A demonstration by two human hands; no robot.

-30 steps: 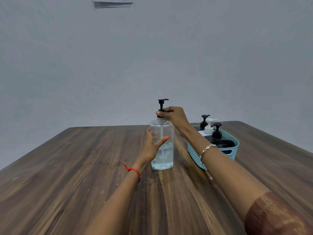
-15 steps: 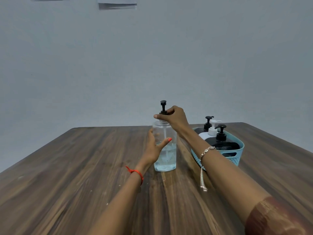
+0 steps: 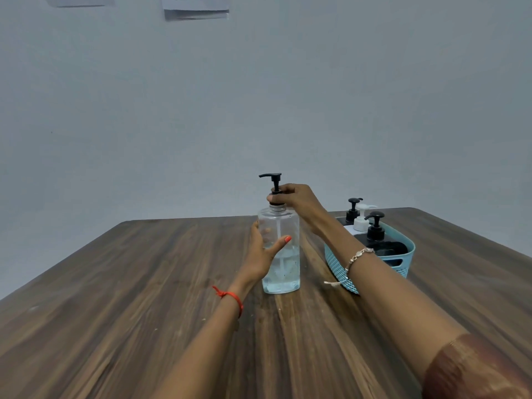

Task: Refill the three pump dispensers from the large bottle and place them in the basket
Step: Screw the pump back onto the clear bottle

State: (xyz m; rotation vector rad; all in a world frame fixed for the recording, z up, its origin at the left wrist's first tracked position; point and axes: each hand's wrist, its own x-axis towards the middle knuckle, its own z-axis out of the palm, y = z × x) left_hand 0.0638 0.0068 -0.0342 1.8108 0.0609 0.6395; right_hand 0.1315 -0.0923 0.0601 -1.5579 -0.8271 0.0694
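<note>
A large clear bottle [image 3: 283, 272], roughly half full of clear liquid, stands upright mid-table. My left hand [image 3: 263, 253] grips its body from the left, thumb across the front. My right hand [image 3: 296, 197] pinches the collar of its black pump [image 3: 273, 181] at the bottle's neck; the spout points left. To the right, a light-blue perforated basket [image 3: 336, 266] holds three pump dispensers: a black-topped one at the back [image 3: 352, 210], a white one [image 3: 362, 218] and a black one in front [image 3: 375, 228].
The dark wooden table [image 3: 144, 298] stretches wide to the left and toward me. A plain grey wall rises behind it, with paper sheets [image 3: 195, 7] pinned at the top. My right forearm passes in front of the basket's left side.
The pump head has turned under my right hand: its spout pointed right, then away, and now left. My left hand keeps its hold on the bottle. The view shifted slightly.
</note>
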